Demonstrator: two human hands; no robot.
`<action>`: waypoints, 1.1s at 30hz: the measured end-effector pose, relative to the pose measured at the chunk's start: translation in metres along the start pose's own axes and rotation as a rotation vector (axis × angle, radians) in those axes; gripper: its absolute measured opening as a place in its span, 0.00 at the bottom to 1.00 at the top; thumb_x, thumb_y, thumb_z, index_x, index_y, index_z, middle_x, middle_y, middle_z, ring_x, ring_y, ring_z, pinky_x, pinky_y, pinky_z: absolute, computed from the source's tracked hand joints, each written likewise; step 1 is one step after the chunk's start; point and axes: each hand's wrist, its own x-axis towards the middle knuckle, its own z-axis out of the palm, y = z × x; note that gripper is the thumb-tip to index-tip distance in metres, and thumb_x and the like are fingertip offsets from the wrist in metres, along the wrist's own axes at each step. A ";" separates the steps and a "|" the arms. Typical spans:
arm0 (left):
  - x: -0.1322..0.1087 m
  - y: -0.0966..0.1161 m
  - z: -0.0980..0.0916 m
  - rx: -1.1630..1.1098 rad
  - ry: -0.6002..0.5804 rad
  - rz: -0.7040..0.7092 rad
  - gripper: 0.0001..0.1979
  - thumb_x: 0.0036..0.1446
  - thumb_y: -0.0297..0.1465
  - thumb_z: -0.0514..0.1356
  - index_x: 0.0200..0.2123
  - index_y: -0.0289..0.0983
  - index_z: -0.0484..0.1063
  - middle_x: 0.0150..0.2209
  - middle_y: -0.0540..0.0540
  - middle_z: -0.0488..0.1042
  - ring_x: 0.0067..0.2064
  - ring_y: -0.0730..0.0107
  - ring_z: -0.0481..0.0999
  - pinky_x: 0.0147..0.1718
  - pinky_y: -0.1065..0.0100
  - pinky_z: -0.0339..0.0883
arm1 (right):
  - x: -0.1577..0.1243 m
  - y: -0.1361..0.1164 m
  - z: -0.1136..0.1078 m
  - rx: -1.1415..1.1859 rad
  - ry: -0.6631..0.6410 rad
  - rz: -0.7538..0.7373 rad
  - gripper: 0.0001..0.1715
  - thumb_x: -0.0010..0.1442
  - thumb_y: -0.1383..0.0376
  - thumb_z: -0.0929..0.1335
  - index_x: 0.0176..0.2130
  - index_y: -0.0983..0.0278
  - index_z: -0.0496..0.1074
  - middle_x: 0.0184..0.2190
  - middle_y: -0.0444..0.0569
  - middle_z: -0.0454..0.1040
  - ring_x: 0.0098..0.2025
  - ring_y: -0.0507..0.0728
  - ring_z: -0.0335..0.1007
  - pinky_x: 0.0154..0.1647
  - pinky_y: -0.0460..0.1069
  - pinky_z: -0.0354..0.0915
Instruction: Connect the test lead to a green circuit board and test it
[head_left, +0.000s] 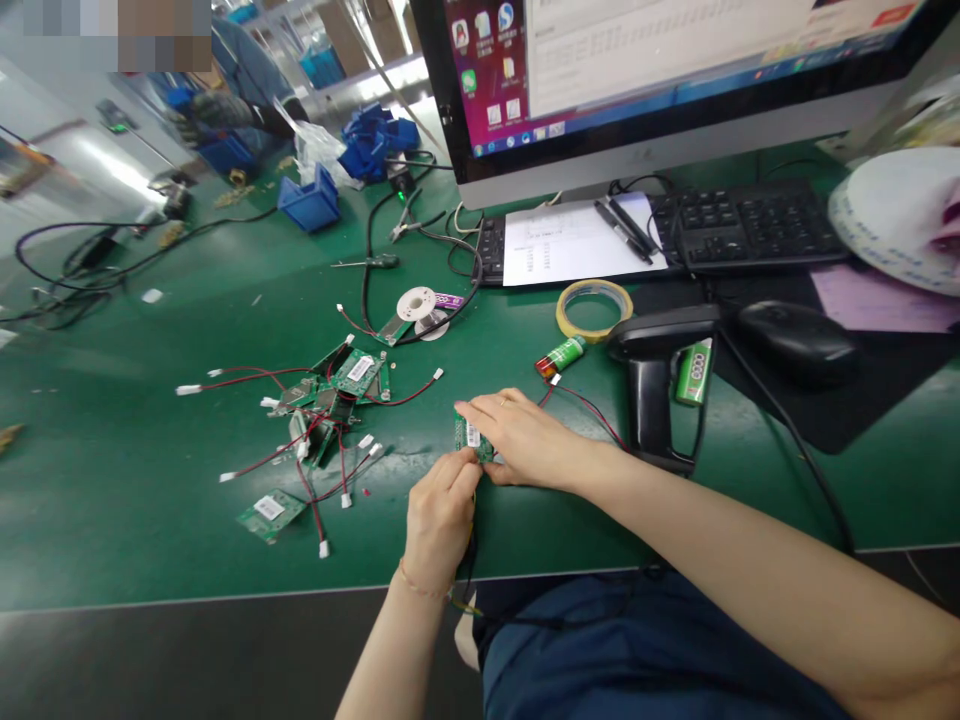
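A small green circuit board (472,437) with a white barcode label sits between my two hands, close to the table's front edge. My left hand (444,500) pinches its near edge with closed fingers. From the right, my right hand (517,435) grips the board, its fingers bent over the far side and covering part of it. To the left lies a heap of similar circuit boards (330,400) with red and black wires and white plugs. One separate labelled circuit board (271,512) rests in front of that heap.
A barcode scanner (656,385) stands to the right, near a green battery (561,356), a yellow tape roll (594,310) and a mouse (796,340). Behind are a keyboard (750,225), a paper sheet (570,240) and a monitor (660,80). Blue bins (309,198) and another person's arm (247,110) show at far left.
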 end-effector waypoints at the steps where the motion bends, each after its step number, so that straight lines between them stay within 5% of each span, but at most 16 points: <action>1: 0.001 0.000 -0.001 0.018 -0.014 0.013 0.10 0.56 0.20 0.49 0.27 0.36 0.66 0.33 0.46 0.74 0.34 0.72 0.73 0.32 0.72 0.69 | 0.000 0.000 0.000 -0.002 0.001 0.000 0.37 0.46 0.68 0.69 0.54 0.74 0.57 0.47 0.59 0.67 0.49 0.62 0.62 0.47 0.55 0.58; 9: 0.006 0.003 -0.001 0.088 -0.065 0.032 0.11 0.57 0.21 0.49 0.27 0.36 0.66 0.32 0.45 0.74 0.33 0.71 0.72 0.31 0.70 0.69 | -0.001 -0.001 0.002 -0.004 0.009 -0.002 0.36 0.47 0.68 0.69 0.54 0.75 0.57 0.46 0.59 0.67 0.48 0.62 0.63 0.48 0.55 0.58; 16: -0.006 -0.001 0.002 -0.185 0.218 -0.228 0.08 0.55 0.21 0.52 0.29 0.37 0.67 0.30 0.49 0.73 0.33 0.75 0.74 0.34 0.72 0.71 | -0.012 0.011 -0.019 0.082 0.067 0.052 0.51 0.45 0.64 0.73 0.61 0.66 0.48 0.57 0.59 0.56 0.56 0.63 0.56 0.53 0.57 0.57; 18: -0.006 -0.001 0.000 -0.233 0.245 -0.276 0.06 0.54 0.22 0.55 0.29 0.38 0.67 0.29 0.50 0.73 0.32 0.75 0.74 0.33 0.72 0.71 | -0.023 0.019 -0.041 0.085 0.168 0.127 0.43 0.47 0.63 0.72 0.58 0.64 0.54 0.56 0.55 0.59 0.55 0.62 0.58 0.54 0.57 0.58; 21: -0.007 0.001 -0.001 -0.224 0.213 -0.271 0.06 0.54 0.22 0.55 0.32 0.38 0.69 0.30 0.49 0.73 0.33 0.75 0.73 0.33 0.73 0.70 | -0.045 0.027 -0.075 0.027 0.281 0.236 0.20 0.53 0.67 0.69 0.47 0.61 0.68 0.45 0.49 0.70 0.48 0.59 0.66 0.49 0.55 0.63; 24: -0.010 0.002 0.003 -0.185 0.202 -0.203 0.09 0.54 0.20 0.54 0.33 0.37 0.70 0.32 0.48 0.72 0.34 0.76 0.73 0.34 0.74 0.69 | -0.070 0.031 -0.092 -0.050 0.274 0.259 0.09 0.57 0.69 0.65 0.39 0.61 0.72 0.37 0.48 0.73 0.40 0.58 0.69 0.42 0.55 0.66; 29: -0.016 0.001 0.002 -0.113 0.127 -0.204 0.12 0.54 0.18 0.51 0.35 0.37 0.71 0.33 0.47 0.72 0.35 0.75 0.73 0.35 0.75 0.69 | -0.095 0.027 -0.089 -0.114 0.159 0.264 0.09 0.58 0.70 0.63 0.35 0.62 0.73 0.31 0.48 0.73 0.34 0.56 0.70 0.36 0.52 0.66; 33: -0.012 0.006 -0.019 -0.025 0.106 -0.189 0.17 0.53 0.16 0.48 0.39 0.37 0.70 0.38 0.45 0.72 0.41 0.71 0.72 0.41 0.71 0.68 | -0.096 0.009 -0.070 -0.237 0.041 0.259 0.04 0.52 0.65 0.70 0.32 0.63 0.73 0.28 0.47 0.71 0.31 0.57 0.69 0.33 0.52 0.65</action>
